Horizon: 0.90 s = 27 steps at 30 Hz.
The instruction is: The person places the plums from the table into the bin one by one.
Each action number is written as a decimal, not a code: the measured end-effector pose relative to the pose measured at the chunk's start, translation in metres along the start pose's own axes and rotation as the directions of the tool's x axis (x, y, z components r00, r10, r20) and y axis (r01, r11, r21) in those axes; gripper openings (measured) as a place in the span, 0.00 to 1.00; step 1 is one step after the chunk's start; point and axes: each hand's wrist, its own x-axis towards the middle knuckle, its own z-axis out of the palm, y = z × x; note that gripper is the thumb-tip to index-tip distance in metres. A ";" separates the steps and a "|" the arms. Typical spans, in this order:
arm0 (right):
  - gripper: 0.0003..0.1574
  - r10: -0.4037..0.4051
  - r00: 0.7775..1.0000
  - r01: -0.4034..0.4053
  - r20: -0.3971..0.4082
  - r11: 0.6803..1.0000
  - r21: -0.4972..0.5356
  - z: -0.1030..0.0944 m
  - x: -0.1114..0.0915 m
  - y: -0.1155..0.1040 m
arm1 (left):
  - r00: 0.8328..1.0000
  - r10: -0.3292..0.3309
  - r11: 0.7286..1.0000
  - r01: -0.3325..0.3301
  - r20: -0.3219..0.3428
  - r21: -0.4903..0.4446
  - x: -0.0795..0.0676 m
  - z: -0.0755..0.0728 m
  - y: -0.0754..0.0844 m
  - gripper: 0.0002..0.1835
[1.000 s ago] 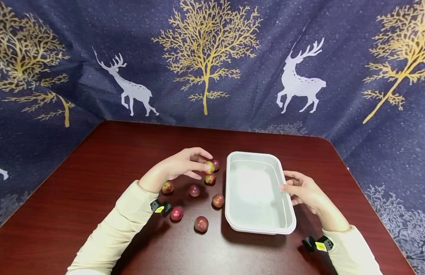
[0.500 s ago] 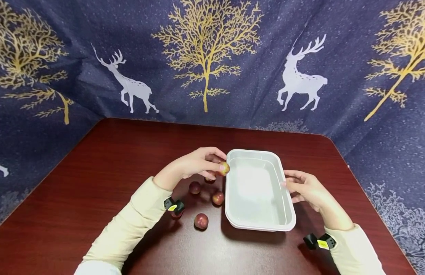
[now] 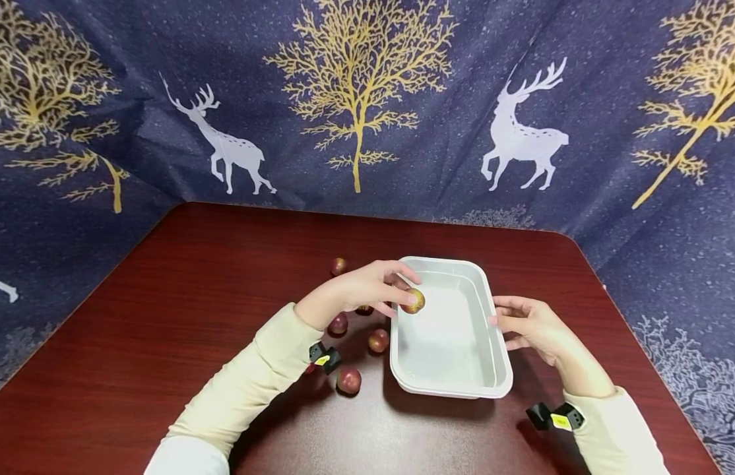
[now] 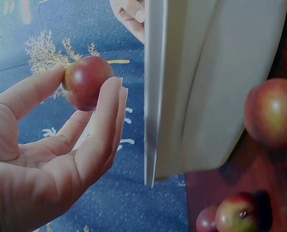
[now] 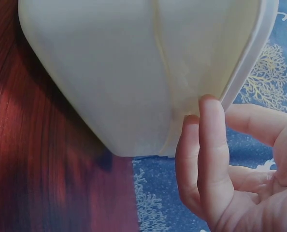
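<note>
My left hand pinches a red-and-yellow plum between thumb and fingertips. In the head view it overlaps the left part of the white plastic tub. The left wrist view shows this plum raised on the fingertips, beside the tub's rim. My right hand grips the tub's right rim, thumb over the edge and other fingers outside. Up close in the right wrist view, its fingers lie against the tub's outer wall.
Several loose plums lie on the dark red table left of the tub, among them one nearest the front and one farther back. My left forearm passes over part of this group. A blue deer-and-tree cloth hangs behind the table.
My left hand has carried the plum rightward, from above the other plums to over the tub's left rim. A plum now shows behind that hand. My right hand stays at the rim.
</note>
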 end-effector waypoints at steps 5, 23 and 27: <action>0.40 -0.001 1.000 0.001 0.003 1.000 0.003 0.000 0.000 0.001 | 0.999 -0.011 1.000 0.011 0.038 -0.006 0.006 0.009 -0.001 0.22; 0.39 0.004 1.000 -0.004 0.009 1.000 0.002 -0.001 0.000 0.001 | 0.992 -0.011 0.998 0.003 0.124 0.062 0.032 0.049 -0.006 0.21; 0.40 0.003 1.000 -0.003 0.009 1.000 -0.009 -0.002 0.000 0.000 | 0.993 -0.016 0.994 0.003 0.119 0.107 0.036 0.055 -0.006 0.20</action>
